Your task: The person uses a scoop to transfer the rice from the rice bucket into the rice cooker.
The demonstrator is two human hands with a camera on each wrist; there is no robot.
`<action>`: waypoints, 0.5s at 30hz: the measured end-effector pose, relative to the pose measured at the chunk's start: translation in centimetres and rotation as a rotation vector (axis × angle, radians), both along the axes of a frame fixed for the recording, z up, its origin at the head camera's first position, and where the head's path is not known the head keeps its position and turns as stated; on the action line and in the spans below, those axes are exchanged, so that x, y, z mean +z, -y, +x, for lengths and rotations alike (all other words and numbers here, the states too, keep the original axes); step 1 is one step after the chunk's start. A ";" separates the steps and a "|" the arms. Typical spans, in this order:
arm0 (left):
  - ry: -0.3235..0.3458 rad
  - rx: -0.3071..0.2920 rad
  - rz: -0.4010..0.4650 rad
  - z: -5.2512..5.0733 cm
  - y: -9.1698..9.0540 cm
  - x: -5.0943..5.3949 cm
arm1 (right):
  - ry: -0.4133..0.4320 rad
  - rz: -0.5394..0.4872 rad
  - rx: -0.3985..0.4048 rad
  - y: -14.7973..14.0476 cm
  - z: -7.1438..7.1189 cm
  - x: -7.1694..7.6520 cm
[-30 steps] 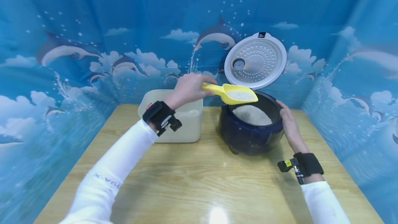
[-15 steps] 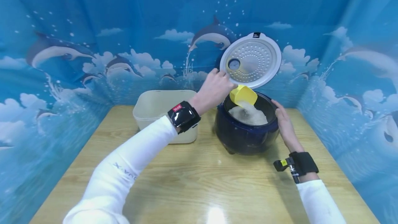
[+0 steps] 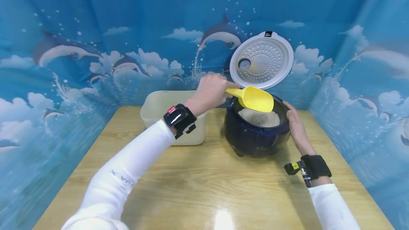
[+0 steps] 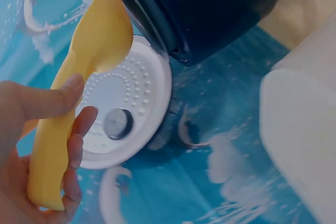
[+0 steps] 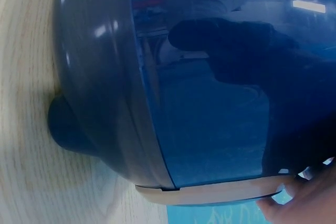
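Note:
My left hand (image 3: 212, 91) grips the handle of a yellow scoop (image 3: 258, 99) above the dark blue rice cooker (image 3: 255, 141); no grains show in the scoop. In the left wrist view, thumb and fingers of my left hand (image 4: 47, 135) wrap the handle of the scoop (image 4: 102, 35). White grains (image 3: 260, 118) lie heaped inside the cooker. My right hand (image 3: 298, 129) rests against the cooker's right rim with extended fingers. Part of this hand (image 5: 307, 198) shows beside the cooker (image 5: 205, 93) in the right wrist view.
A cream container (image 3: 195, 130) stands left of the cooker, partly behind my left forearm. The cooker's raised lid (image 3: 262, 59) leans back toward the blue dolphin curtain (image 3: 153, 10). All stand on a wooden table (image 3: 204, 176).
The scoop, full a second ago, tipped grains into the cooker and has since turned back partway, its bowl lying farther right than at first. My right hand stays at the rim.

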State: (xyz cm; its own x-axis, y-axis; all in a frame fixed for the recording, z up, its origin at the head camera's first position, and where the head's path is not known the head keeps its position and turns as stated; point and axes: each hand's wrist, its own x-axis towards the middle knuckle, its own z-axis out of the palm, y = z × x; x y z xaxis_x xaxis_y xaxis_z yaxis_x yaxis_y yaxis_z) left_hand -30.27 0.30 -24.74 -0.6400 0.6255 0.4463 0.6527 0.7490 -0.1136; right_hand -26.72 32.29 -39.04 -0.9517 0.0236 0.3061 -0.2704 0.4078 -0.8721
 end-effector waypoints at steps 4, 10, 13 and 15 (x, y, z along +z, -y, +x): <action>0.147 0.036 0.129 -0.3 2.8 -0.5 | -0.006 -0.009 0.007 0.0 0.0 -0.1; 0.300 0.104 0.298 -0.2 8.2 -1.0 | -0.022 -0.016 0.016 -0.1 -0.1 -0.1; 0.355 0.131 0.362 0.0 11.2 -1.4 | -0.019 -0.014 0.019 -0.1 -0.1 -0.1; 0.382 0.163 0.393 0.2 13.4 -1.6 | -0.017 -0.010 0.020 0.0 -0.2 0.0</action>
